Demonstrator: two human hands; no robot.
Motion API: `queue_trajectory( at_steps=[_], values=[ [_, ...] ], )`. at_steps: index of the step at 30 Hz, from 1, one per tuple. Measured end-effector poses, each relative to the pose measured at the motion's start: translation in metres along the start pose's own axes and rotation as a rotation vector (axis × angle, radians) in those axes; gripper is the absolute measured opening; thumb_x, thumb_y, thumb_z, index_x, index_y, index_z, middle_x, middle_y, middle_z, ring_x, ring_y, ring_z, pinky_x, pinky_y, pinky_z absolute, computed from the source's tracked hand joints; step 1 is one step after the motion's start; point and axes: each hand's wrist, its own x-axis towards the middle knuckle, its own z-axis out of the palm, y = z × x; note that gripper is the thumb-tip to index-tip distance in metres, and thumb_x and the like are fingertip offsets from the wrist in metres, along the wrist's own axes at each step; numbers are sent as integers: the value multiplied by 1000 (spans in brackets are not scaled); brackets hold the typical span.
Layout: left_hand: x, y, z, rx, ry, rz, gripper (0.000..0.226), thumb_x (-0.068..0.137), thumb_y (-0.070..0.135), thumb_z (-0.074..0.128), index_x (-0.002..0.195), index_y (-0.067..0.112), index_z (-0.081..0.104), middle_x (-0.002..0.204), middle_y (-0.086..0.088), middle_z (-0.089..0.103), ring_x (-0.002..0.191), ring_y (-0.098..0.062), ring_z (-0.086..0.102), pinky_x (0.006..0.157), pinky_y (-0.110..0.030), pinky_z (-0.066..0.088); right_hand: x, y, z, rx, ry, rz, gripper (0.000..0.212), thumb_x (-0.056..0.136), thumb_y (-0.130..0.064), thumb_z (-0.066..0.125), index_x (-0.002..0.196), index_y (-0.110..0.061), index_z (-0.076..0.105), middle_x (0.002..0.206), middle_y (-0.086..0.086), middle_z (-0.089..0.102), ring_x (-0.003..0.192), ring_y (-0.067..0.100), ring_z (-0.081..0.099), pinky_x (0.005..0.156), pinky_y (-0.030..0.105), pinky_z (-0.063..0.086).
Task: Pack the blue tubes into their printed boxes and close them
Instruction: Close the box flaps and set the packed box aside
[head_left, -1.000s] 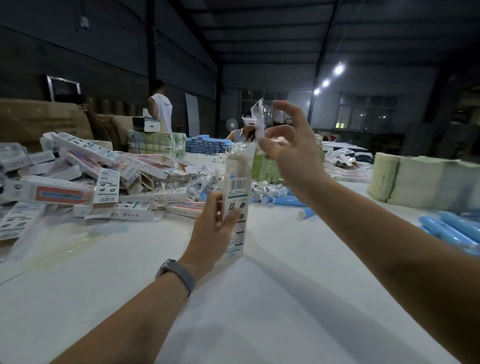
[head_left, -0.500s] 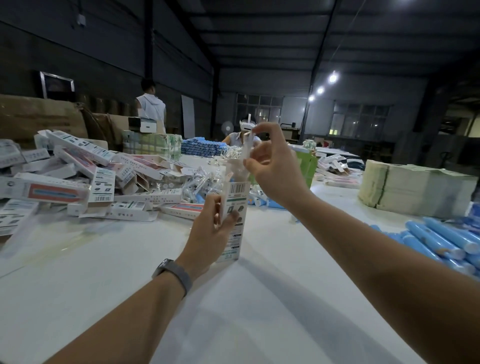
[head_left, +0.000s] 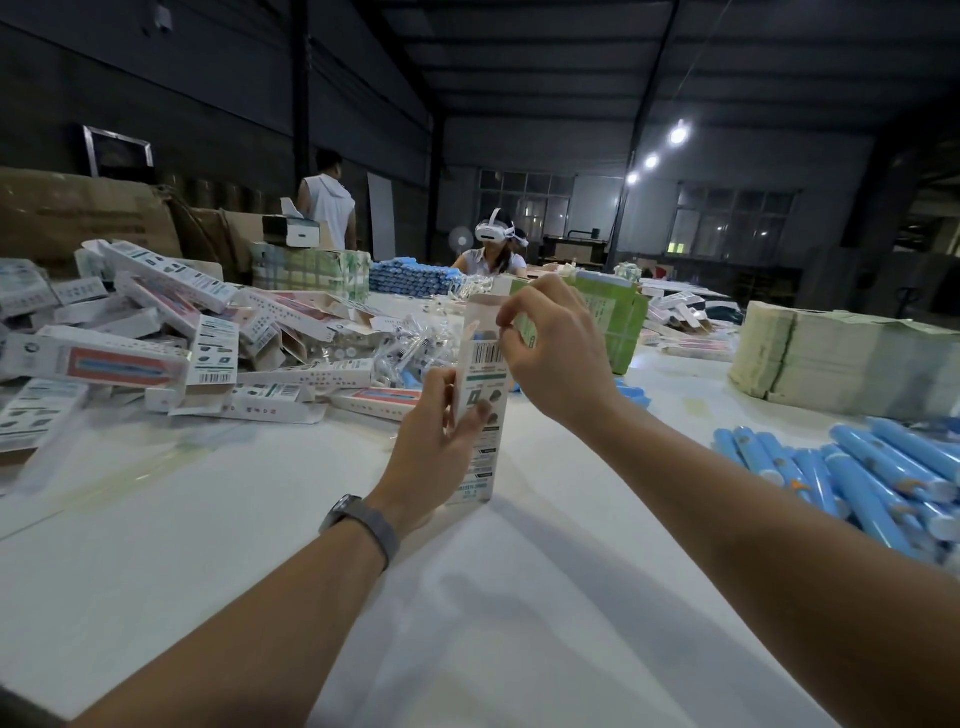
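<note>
Mid-frame, the left hand (head_left: 434, 447) is gripping the lower half of one printed box (head_left: 478, 405), standing it upright w/ its base touching the white table (head_left: 260, 545), while the right hand (head_left: 550, 353) is pinching at the box's open top, fingers curled on the flap area; a bit of blue is showing inside, so prob. a tube is already in and closing is what's left for this one. The box is looking tall, narrow, white w/ barcode and teal print. Further off, loose blue tubes (head_left: 852, 473) are lying at the right edge, still to pack, and a heap of boxes (head_left: 156, 338) is piling up at upper left, some w/ flaps open.
</note>
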Motion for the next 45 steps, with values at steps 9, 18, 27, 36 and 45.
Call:
queue_trajectory(
  at_steps=[9,18,27,36,45],
  values=[
    [-2,8,-4,-53,-28,-32,12,99,19,61,106,20,51,103,-5,69,97,-30,66,89,-55,55,-10,-11,11,616,29,399,13,96,-9,56,98,-21,53,101,6,60,87,21,62,65,24,56],
    [-6,16,0,-71,-28,12,34,95,39,49,124,23,45,102,12,70,94,-14,69,85,-47,57,-28,-12,23,824,24,401,16,101,-24,51,110,-38,51,100,4,61,80,11,69,69,36,61],
    [-7,28,1,192,86,234,48,98,35,44,141,50,29,101,-5,70,75,-24,70,67,-52,57,-41,-9,24,784,110,343,21,101,-26,52,107,-45,44,103,5,66,92,24,68,79,54,56],
    [0,31,-3,184,97,169,32,98,43,39,128,54,42,95,-30,63,78,-45,64,66,-62,52,-40,-9,26,795,85,352,16,102,-26,50,107,-42,47,102,7,69,86,22,70,76,53,58],
    [4,29,-3,207,94,179,27,106,27,42,126,44,45,81,-23,60,64,-36,59,59,-53,52,-38,-7,30,834,84,339,11,102,-22,51,100,-33,54,93,-3,68,80,16,68,70,40,60]
  ],
)
